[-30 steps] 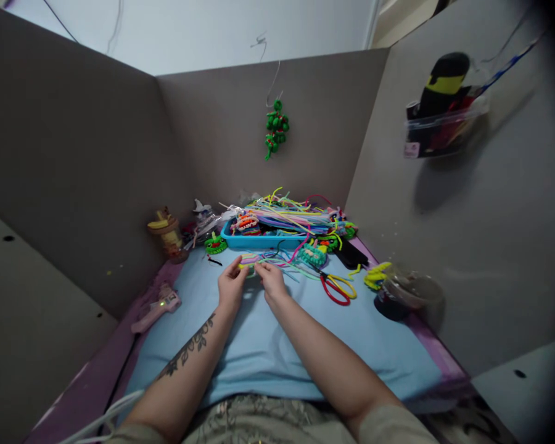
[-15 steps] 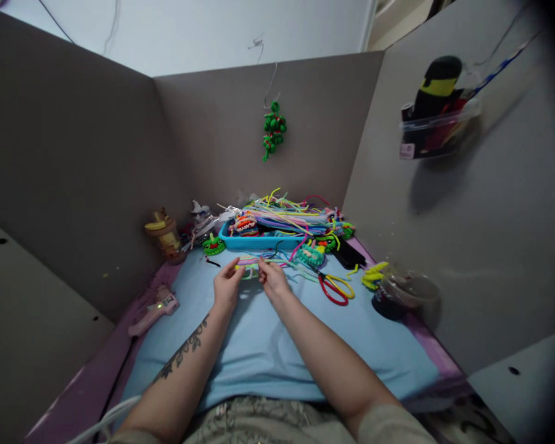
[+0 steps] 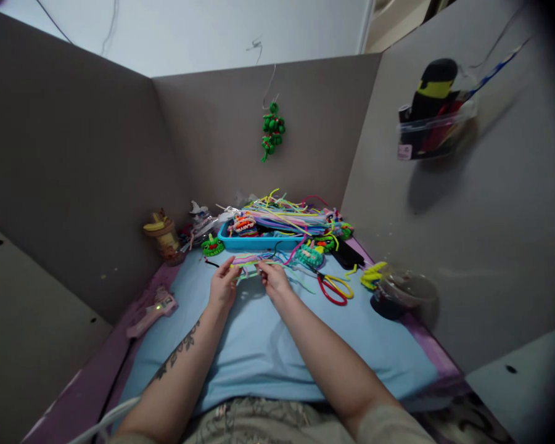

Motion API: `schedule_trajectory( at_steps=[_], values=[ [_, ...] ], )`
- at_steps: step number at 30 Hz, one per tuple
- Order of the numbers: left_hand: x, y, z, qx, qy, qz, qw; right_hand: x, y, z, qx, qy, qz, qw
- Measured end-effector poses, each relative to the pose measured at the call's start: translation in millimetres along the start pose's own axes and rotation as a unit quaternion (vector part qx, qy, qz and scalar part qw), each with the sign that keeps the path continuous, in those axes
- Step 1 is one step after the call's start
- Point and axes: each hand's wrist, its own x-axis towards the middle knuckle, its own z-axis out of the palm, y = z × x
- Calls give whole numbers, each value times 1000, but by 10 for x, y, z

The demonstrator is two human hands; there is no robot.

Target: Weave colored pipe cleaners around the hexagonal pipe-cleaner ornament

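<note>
A bundle of pastel pipe cleaners (image 3: 246,261), pink, yellow and pale green, stretches between my two hands above the blue cloth. My left hand (image 3: 224,285) pinches its left end between thumb and fingers. At the other side my right hand (image 3: 272,277) has its fingertips closed on the same strands, whose loose ends trail off to the right. Red-and-yellow-handled scissors (image 3: 335,288) lie to the right of my right hand, apart from it. Just behind them sits a teal fuzzy pipe-cleaner piece (image 3: 311,254).
A blue tray (image 3: 263,243) heaped with pipe cleaners (image 3: 287,219) stands at the back. A green fuzzy piece (image 3: 213,246) is left of it. A pink glue gun (image 3: 152,314) lies left, a clear tub (image 3: 404,293) right. Grey panels (image 3: 259,92) enclose the table; a container (image 3: 437,126) hangs on the right one.
My left hand has shifted slightly left, widening the gap between my hands, so more of the pipe cleaners shows. My right hand stays nearly in place.
</note>
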Motion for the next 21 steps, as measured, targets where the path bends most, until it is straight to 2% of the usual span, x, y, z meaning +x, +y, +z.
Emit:
schedule_trajectory(
  at_steps=[5, 9, 12, 14, 16, 18, 21],
  values=[
    [1, 18, -13, 9, -37, -7, 999, 19, -1, -10, -24, 7, -19, 1000],
    [1, -5, -8, 67, -59, 6, 996, 57, 13, -36, -22, 43, -46, 998],
    [-11, -28, -9, 144, -9, 81, 986, 77, 8, -56, -39, 64, -100, 992],
    [-27, -32, -15, 218, 36, 145, 964, 70, -5, -52, -49, 71, -130, 988],
    [-49, -30, -18, 278, 46, 180, 942, 38, -23, -26, -47, 76, -147, 985],
    [-72, -32, -11, 291, 13, 174, 941, -12, -40, 19, -42, 69, -159, 984],
    [-94, -50, 20, 235, -30, 136, 962, -87, -46, 87, -43, 42, -172, 983]
  ],
)
